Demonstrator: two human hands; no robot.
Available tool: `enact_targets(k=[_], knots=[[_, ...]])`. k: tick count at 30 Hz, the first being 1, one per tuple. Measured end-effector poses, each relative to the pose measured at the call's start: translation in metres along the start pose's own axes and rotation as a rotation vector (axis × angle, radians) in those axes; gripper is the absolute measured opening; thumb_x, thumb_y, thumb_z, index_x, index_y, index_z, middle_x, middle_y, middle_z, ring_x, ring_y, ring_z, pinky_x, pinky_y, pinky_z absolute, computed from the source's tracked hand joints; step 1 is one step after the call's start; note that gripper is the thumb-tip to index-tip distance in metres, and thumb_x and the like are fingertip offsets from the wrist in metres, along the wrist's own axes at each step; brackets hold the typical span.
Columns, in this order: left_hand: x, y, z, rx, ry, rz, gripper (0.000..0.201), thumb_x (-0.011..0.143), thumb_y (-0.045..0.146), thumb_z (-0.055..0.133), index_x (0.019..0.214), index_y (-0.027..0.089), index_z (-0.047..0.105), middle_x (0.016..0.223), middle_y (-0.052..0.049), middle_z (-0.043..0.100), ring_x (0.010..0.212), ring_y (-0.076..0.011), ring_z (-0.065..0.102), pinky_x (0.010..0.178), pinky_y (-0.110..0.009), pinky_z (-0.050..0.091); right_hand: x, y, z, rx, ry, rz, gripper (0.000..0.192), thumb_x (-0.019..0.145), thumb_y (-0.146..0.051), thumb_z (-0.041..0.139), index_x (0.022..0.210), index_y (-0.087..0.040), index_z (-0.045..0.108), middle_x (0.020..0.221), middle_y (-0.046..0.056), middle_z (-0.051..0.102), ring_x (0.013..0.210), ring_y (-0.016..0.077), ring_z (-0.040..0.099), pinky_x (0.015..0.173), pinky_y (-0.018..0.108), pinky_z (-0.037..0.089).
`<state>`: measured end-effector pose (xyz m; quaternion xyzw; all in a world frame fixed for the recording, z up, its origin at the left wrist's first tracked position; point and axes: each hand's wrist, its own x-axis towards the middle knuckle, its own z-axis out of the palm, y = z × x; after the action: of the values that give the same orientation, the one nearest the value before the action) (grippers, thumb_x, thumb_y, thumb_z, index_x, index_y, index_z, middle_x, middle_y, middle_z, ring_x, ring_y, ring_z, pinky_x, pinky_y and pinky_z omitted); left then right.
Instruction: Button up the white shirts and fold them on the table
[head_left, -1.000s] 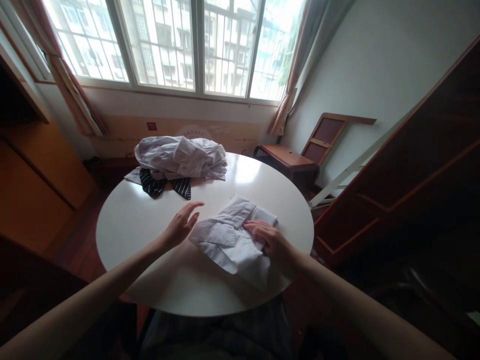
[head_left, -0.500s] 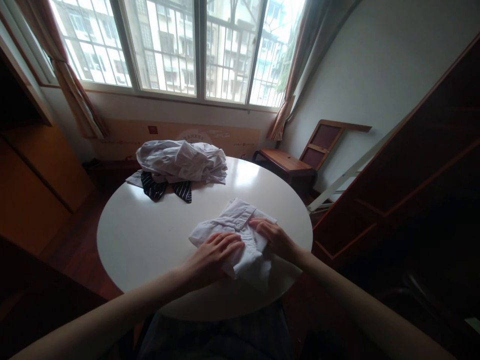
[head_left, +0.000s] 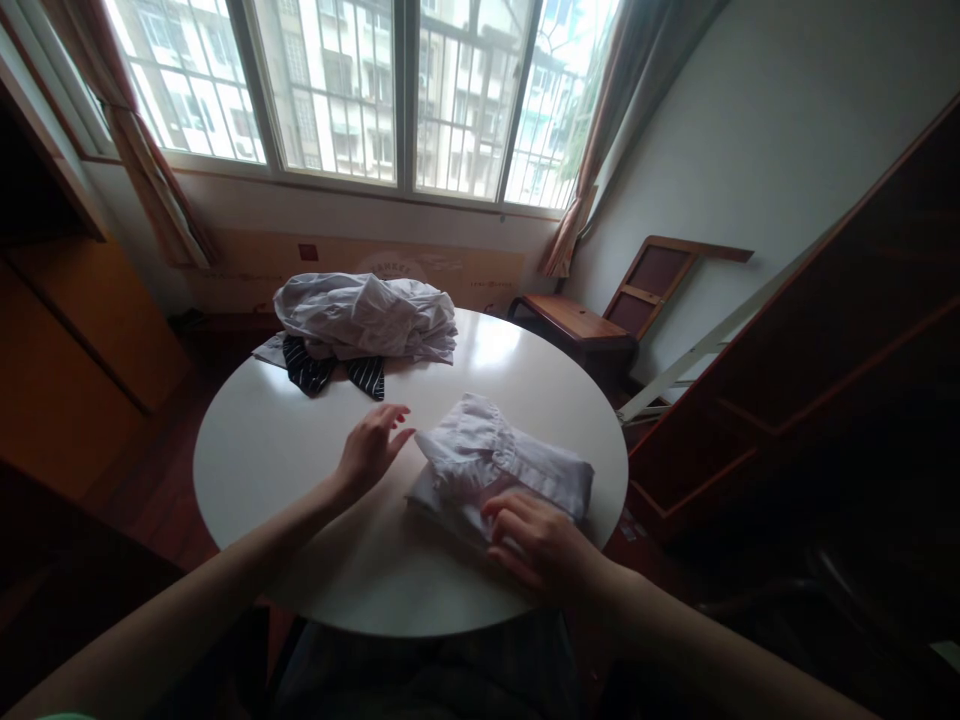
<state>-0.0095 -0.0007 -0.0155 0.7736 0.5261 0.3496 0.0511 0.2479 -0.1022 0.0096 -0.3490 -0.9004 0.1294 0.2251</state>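
A folded white shirt (head_left: 501, 463) lies on the right part of a round white table (head_left: 300, 480), its collar facing away from me. My right hand (head_left: 534, 541) rests on the shirt's near edge with fingers bent on the cloth. My left hand (head_left: 370, 447) hovers open just left of the shirt, fingers apart, holding nothing.
A heap of crumpled white garments (head_left: 365, 316) with a black striped piece (head_left: 331, 372) lies at the table's far edge. A wooden chair (head_left: 600, 310) stands beyond the table at right, dark wooden furniture (head_left: 825, 330) fills the right side, and an orange cabinet (head_left: 67, 340) stands at left.
The shirt has been turned or folded over into a more compact bundle. My left hand lifted off it to the left; my right hand slid to its near edge.
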Motion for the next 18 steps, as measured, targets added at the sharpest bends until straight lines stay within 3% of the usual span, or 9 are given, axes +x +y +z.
enact_targets(k=[2, 4, 6, 9, 12, 15, 18], knots=[[0.003, -0.006, -0.006, -0.08, 0.007, -0.108, 0.021, 0.083, 0.029, 0.046, 0.094, 0.016, 0.058, 0.085, -0.007, 0.064, 0.072, -0.0189, 0.06, 0.068, -0.032, 0.047, 0.002, -0.006, -0.014, 0.105, -0.03, 0.019, 0.011, 0.08, -0.027, 0.056, 0.089, -0.021, 0.057, 0.1, 0.008, 0.064, 0.091, 0.0207, 0.059, 0.077, 0.032, 0.047], [-0.002, -0.001, -0.013, -0.162, -0.039, -0.13, 0.024, 0.084, 0.035, 0.044, 0.086, 0.017, 0.059, 0.08, -0.006, 0.064, 0.07, -0.0182, 0.06, 0.067, -0.03, 0.046, 0.004, 0.006, -0.028, 0.103, 0.134, 0.164, 0.011, 0.082, -0.029, 0.053, 0.088, -0.022, 0.059, 0.096, 0.007, 0.065, 0.091, 0.0213, 0.059, 0.08, 0.034, 0.046], [-0.013, 0.01, -0.018, -0.25, -0.162, -0.117, 0.03, 0.084, 0.042, 0.043, 0.081, 0.017, 0.06, 0.08, -0.005, 0.064, 0.072, -0.0184, 0.06, 0.065, -0.029, 0.046, 0.005, 0.032, -0.037, 0.033, 0.265, 0.382, 0.014, 0.08, -0.033, 0.053, 0.082, -0.022, 0.061, 0.088, 0.008, 0.065, 0.085, 0.023, 0.06, 0.077, 0.036, 0.045], [-0.032, 0.029, -0.015, -0.371, -0.335, -0.1, 0.035, 0.081, 0.049, 0.046, 0.091, 0.019, 0.061, 0.091, -0.006, 0.063, 0.081, -0.02, 0.06, 0.069, -0.03, 0.048, 0.004, 0.071, -0.037, 0.069, 0.142, 0.643, 0.024, 0.071, -0.043, 0.061, 0.075, -0.019, 0.064, 0.077, 0.006, 0.065, 0.072, 0.0224, 0.059, 0.066, 0.034, 0.045], [-0.04, 0.041, -0.003, -0.447, -0.32, -0.105, 0.044, 0.074, 0.051, 0.056, 0.105, 0.02, 0.057, 0.105, -0.007, 0.06, 0.096, -0.0229, 0.057, 0.083, -0.035, 0.046, 0.006, 0.088, -0.029, 0.285, 0.082, 0.662, 0.028, 0.067, -0.044, 0.063, 0.076, -0.017, 0.065, 0.078, 0.004, 0.065, 0.072, 0.02, 0.058, 0.065, 0.03, 0.045], [-0.039, 0.045, 0.011, -0.554, -0.284, -0.175, 0.046, 0.072, 0.05, 0.059, 0.106, 0.019, 0.057, 0.11, -0.009, 0.057, 0.103, -0.0248, 0.053, 0.091, -0.038, 0.042, 0.012, 0.084, -0.024, 0.553, 0.13, 0.627, 0.029, 0.069, -0.044, 0.063, 0.079, -0.016, 0.063, 0.079, 0.003, 0.065, 0.073, 0.0186, 0.059, 0.066, 0.029, 0.045], [-0.037, 0.044, 0.019, -0.781, -0.276, -0.317, 0.047, 0.072, 0.047, 0.059, 0.105, 0.014, 0.055, 0.107, -0.011, 0.06, 0.1, -0.0267, 0.056, 0.087, -0.039, 0.045, 0.02, 0.077, -0.024, 0.724, 0.232, 0.553, 0.029, 0.07, -0.044, 0.063, 0.083, -0.018, 0.061, 0.084, 0.003, 0.065, 0.081, 0.0189, 0.059, 0.072, 0.029, 0.046]])
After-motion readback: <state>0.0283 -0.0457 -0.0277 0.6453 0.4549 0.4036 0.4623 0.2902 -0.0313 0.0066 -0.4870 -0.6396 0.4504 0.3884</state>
